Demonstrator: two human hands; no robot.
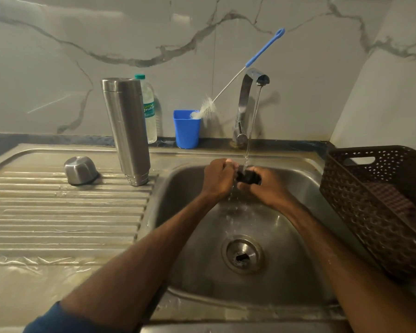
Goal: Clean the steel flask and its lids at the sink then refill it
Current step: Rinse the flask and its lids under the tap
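Note:
The tall steel flask (127,131) stands upside down on the ribbed drainboard (58,212), left of the sink basin (286,272). A steel cup lid (80,170) lies mouth down beside it. Over the basin, my left hand (217,180) and my right hand (267,186) both grip a small black inner lid (247,177). Water from the tap (250,102) streams straight onto that lid and splashes below. Most of the black lid is hidden by my fingers.
A blue cup (186,129) holding a blue-handled bottle brush (238,73) stands behind the sink. A plastic water bottle (149,109) stands behind the flask. A dark woven basket (380,203) sits at the basin's right edge. The drain (242,255) lies below my hands.

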